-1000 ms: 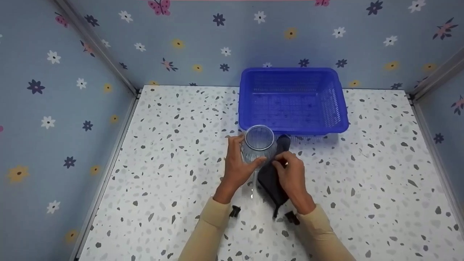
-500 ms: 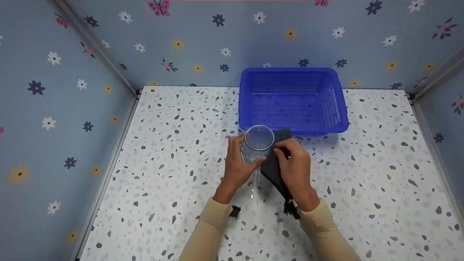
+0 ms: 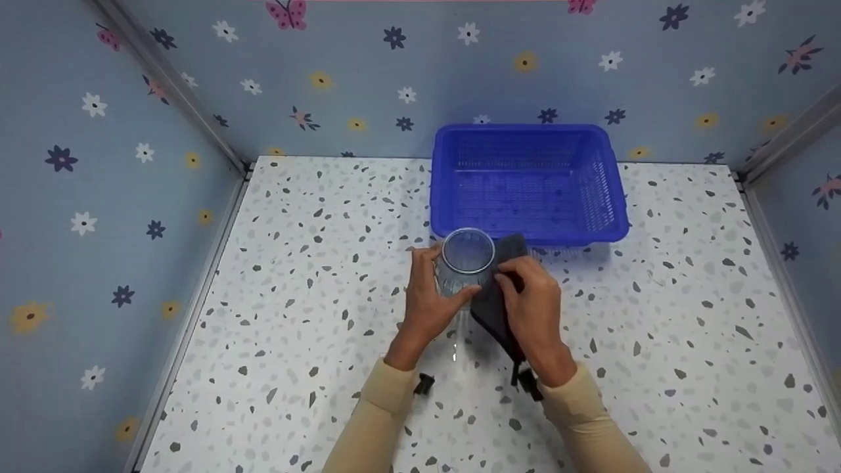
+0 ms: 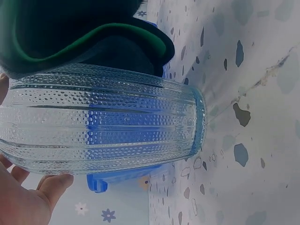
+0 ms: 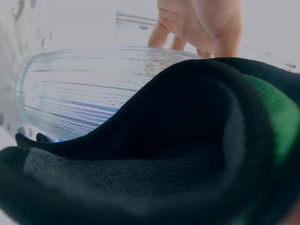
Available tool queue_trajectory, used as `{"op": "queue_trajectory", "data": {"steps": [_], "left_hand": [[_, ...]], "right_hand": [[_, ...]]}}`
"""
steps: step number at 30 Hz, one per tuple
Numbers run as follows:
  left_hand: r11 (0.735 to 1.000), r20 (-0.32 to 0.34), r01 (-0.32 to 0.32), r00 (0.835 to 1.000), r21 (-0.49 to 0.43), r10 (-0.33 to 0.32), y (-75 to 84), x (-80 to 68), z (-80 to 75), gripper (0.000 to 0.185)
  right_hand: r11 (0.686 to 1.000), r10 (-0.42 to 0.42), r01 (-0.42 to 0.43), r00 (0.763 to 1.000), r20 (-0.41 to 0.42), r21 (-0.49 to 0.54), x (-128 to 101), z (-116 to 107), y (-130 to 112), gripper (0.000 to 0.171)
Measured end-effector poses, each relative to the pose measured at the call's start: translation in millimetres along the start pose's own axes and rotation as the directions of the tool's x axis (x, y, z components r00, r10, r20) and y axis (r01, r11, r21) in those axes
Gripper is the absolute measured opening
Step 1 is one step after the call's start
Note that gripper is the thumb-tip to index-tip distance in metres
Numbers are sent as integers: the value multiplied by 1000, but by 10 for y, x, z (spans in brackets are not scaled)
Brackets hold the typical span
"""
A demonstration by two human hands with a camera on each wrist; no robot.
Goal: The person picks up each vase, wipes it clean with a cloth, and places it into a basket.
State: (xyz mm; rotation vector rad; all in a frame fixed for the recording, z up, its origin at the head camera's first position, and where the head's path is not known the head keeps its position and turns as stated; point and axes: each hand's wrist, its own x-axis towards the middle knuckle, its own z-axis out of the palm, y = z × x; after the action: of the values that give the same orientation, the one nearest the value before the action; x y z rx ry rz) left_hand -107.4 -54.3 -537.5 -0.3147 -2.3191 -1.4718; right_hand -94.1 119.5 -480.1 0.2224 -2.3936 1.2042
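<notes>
A clear ribbed glass vase (image 3: 458, 279) stands upright with its round mouth facing up. My left hand (image 3: 428, 302) holds it from the left, thumb on the near side and fingers behind. Dimpled bands show on the glass (image 4: 126, 122) in the left wrist view. Against the vase's right side, my right hand (image 3: 535, 305) pinches a dark grey cloth (image 3: 487, 309) between thumb and fingers. In the right wrist view the fleecy cloth (image 5: 140, 180) folds into a loop, with a green patch at one side, and covers part of the vase (image 5: 70, 89).
A blue perforated plastic basket (image 3: 578, 238) stands just behind the vase, near the patterned back wall (image 3: 355, 72). The speckled white tabletop (image 3: 315, 263) spreads to both sides. Small black pieces (image 3: 425, 383) show by the wrists.
My right hand has shifted slightly away and to the right with the cloth, whose far end now overlaps the basket's front edge. The left hand and vase have stayed put.
</notes>
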Motion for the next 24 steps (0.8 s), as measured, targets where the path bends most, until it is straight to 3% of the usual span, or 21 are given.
{"op": "queue_trajectory", "data": {"steps": [10,16,24], "left_hand": [[999,10,20,1000,-25,-20,-13,-16,4,86],[1000,7,-11,1000,-20,11,-36,-14,-2,82],[1000,10,-11,1000,-10,11,-17,0,0,82]], "right_hand": [[999,32,-32,999,20,0,-151,60,158,11],[999,31,-31,999,36,-16,-223,151,276,14],[990,137,-134,985,109,-39,-333,364,532,12]]}}
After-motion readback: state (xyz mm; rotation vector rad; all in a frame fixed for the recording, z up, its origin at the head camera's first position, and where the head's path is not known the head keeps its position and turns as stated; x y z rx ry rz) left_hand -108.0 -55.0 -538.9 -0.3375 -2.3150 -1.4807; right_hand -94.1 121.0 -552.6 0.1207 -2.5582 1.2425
